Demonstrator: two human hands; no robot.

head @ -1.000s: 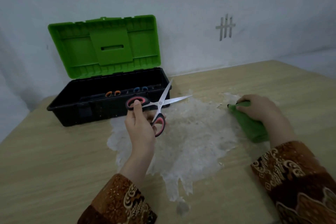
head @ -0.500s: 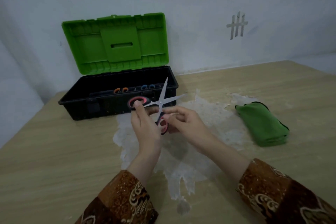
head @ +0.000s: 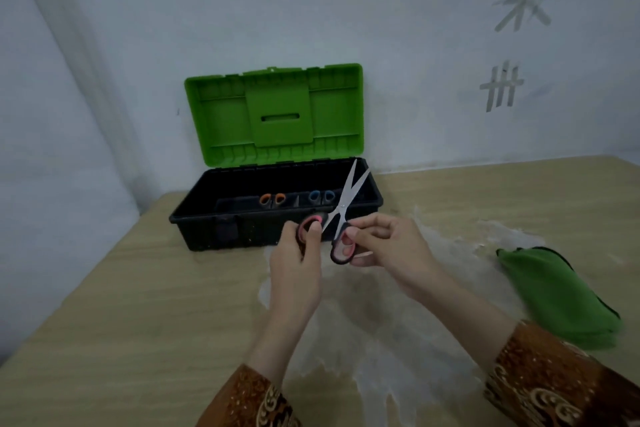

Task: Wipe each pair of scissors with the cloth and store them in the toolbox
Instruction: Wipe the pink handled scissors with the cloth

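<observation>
— Hands first: how do they sit?

— Both forearms in brown patterned sleeves (head: pixel 540 378) reach forward over the pale wooden table (head: pixel 104 340) and meet just in front of the toolbox. The left hand (head: pixel 294 270) is turned with its back to the camera, fingers curled, thumb hooked into one red-lined black handle loop. The right hand (head: pixel 391 253) comes in from the right, wrist bent inward, its fingers (head: pixel 367 224) pinching the other loop.

— So the steel-bladed scissors with black and red handles (head: pixel 341 215) are held by both?

— Yes, one loop to each hand, raised off the table. The blades point up and away, slightly parted, their tips showing against the far rim of the box.

— And the box itself?

— A black plastic toolbox with a bright green lid (head: pixel 277 204) stands just beyond the knuckles, the lid propped upright against the pale wall (head: pixel 346 10). Inside, beyond the left hand, I see orange-handled scissors (head: pixel 272 199), and beside them, to their right, blue-handled scissors (head: pixel 321 197); only the loops show.

— The cloth?

— The folded green cloth (head: pixel 557 298) lies on the table to the right of the right forearm, apart from both hands. Neither touches it.

— Anything beneath the hands?

— A crumpled sheet of clear plastic film (head: pixel 381 340) spreads under the wrists and towards the cloth.
</observation>
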